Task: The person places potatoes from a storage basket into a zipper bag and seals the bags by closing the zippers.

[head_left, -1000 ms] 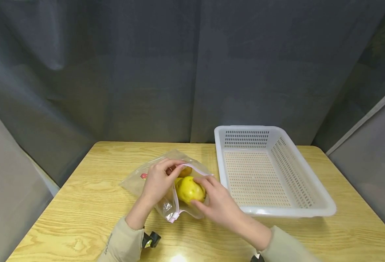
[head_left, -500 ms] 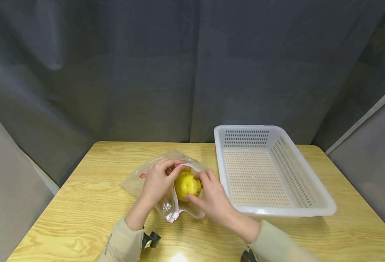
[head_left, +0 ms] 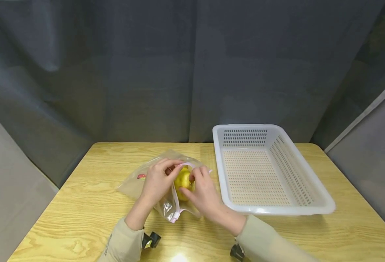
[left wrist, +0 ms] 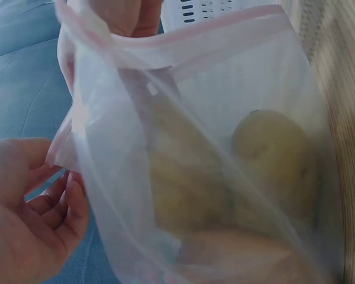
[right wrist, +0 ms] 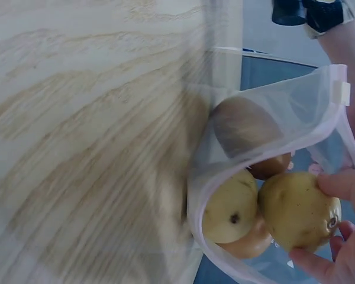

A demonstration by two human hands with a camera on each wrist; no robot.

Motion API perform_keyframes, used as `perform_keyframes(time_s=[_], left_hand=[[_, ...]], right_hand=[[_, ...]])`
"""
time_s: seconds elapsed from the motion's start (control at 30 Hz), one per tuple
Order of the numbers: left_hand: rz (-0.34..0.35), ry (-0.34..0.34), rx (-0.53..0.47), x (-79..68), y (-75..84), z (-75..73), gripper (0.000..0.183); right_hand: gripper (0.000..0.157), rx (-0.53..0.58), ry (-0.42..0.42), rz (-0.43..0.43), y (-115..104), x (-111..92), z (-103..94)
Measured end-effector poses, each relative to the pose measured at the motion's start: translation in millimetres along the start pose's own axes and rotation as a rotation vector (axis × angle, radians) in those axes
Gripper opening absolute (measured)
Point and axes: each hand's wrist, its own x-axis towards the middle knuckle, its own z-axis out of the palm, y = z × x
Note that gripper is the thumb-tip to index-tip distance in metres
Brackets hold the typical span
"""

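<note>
A clear zip bag (head_left: pixel 131 185) with a pink-edged mouth and a slider lies on the table, its mouth facing right. My left hand (head_left: pixel 156 180) pinches the upper edge of the mouth; in the left wrist view those fingers (left wrist: pixel 68 207) are curled at the pink rim. With thumb and fingers my right hand (head_left: pixel 205 191) grips a yellow pear-like fruit (right wrist: pixel 299 210) at the bag's mouth. Inside, beside it, lie another yellow fruit (right wrist: pixel 231 210), a brownish round fruit (right wrist: pixel 245 127) behind the plastic, and an orange-toned one (right wrist: pixel 248 239) partly hidden below.
A white perforated plastic basket (head_left: pixel 216 171) stands right of the bag, close to my right hand. The wooden table (head_left: pixel 71 214) ends at a dark curtain (head_left: pixel 146 91) behind. Black wrist-camera mounts (head_left: pixel 151 240) sit at the sleeves.
My right hand has moved left with the yellow fruit, taking it deeper into the bag's mouth. The left hand has kept its hold on the bag's edge.
</note>
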Motion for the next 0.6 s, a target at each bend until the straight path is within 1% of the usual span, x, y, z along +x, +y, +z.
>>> perform_keyframes(time_s=[0.17,0.3,0.4,0.6], left_hand=[[-0.006,-0.001,0.009,0.1,-0.5,0.3,0.012],[-0.008,-0.004,0.002,0.1,-0.5,-0.8,0.012],[-0.015,-0.003,0.000,-0.2,-1.3,-1.9,0.012],[-0.016,-0.002,0.003,-1.3,-4.0,-2.8,0.012]], right_hand=[[0.037,-0.008,-0.020,-0.015,0,2,7.5],[0.033,-0.005,-0.046,-0.034,1,2,8.2],[0.031,-0.011,-0.080,-0.034,1,-1,4.9],[0.030,-0.015,-0.161,-0.008,3,-4,-7.8]])
